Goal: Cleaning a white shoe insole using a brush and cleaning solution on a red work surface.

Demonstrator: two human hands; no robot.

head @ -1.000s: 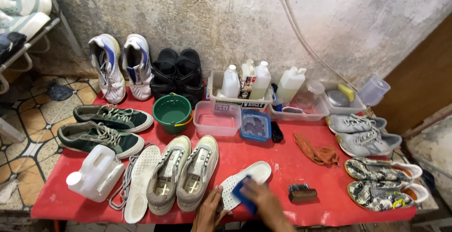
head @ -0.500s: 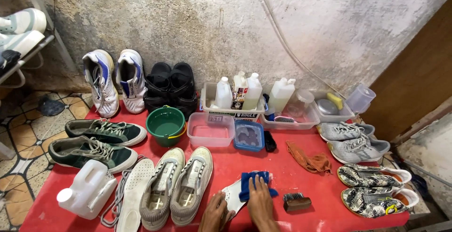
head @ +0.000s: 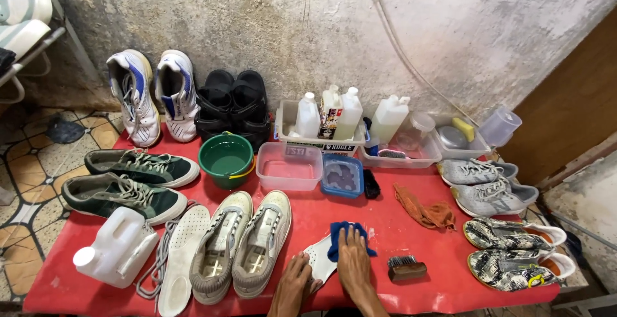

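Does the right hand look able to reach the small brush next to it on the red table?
Probably yes: the right hand presses a blue cloth beside the brush, with only bare red table between.

This looks like a small shoe-cleaning workshop, set up informally in a bare back room or yard. A low red table [head: 411, 227] stands against a stained, rough concrete wall [head: 321, 27], with worn patterned tiles [head: 26, 175] on the floor beside it. About 6 pairs of shoes are laid out on it, among them white sneakers [head: 151, 95], black sandals [head: 234, 101] and green sneakers [head: 128, 182]. Cleaning gear sits between them: plastic bottles [head: 347, 111] in a tray, a green bucket [head: 225, 158], a white jug [head: 116, 246], a small brush [head: 407, 268], an orange rag [head: 424, 211] and a loose insole [head: 183, 253].
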